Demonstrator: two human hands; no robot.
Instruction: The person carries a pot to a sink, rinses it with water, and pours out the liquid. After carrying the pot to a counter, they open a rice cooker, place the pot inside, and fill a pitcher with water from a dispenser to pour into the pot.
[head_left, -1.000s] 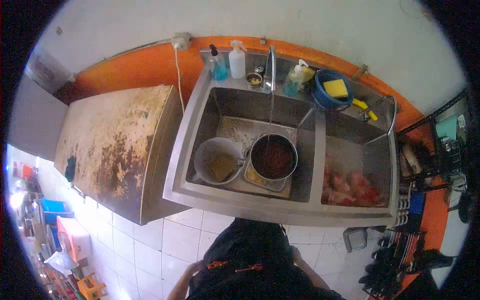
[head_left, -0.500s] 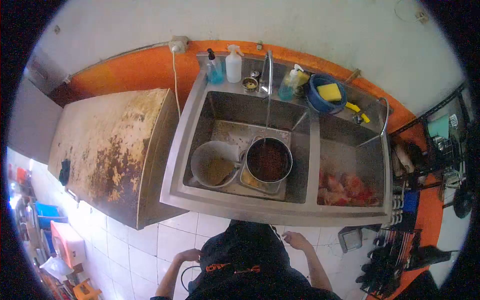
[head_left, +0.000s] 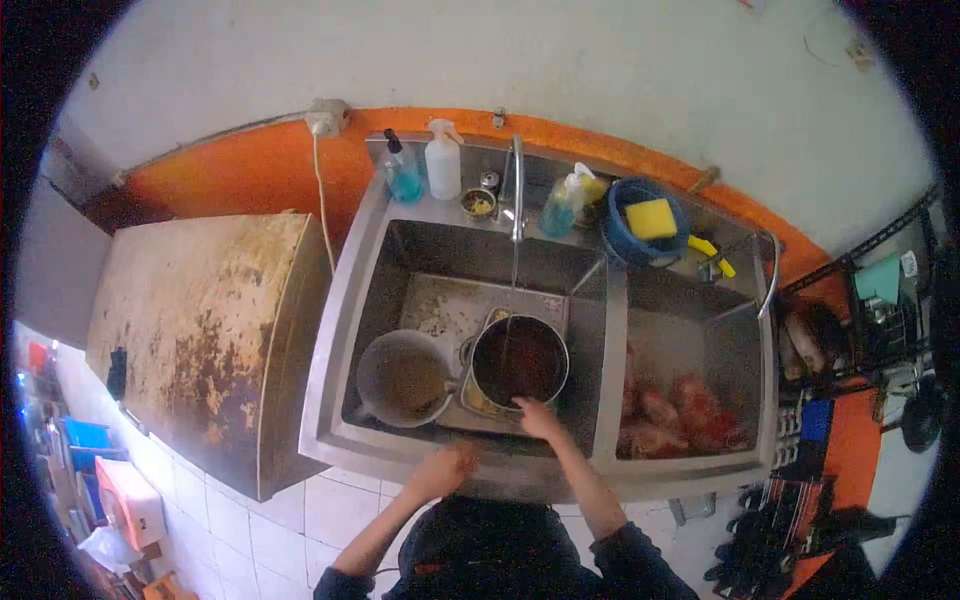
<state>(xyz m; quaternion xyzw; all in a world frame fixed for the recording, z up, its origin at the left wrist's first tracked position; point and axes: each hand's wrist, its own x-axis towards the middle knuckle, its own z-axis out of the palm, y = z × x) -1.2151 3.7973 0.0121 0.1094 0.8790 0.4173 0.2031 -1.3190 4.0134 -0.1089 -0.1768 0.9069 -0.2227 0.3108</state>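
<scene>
Your R hand point(head_left: 540, 420) is at the near rim of the pot point(head_left: 565, 365), L hand point(head_left: 452, 470) over the sink's point(head_left: 375, 445) front edge; can't tell either's finger state. Tap point(head_left: 517, 190) on.

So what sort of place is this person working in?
Most likely a kitchen's washing area: there's a double metal sink, a pot below a running tap, and a yellow sponge behind the sink.

Left hand point(head_left: 453, 466) blurred (finger pose unclear); pot's point(head_left: 566, 358) dark contents point(head_left: 522, 368) unidentifiable; both sleeves point(head_left: 640, 565) cut off below.
</scene>
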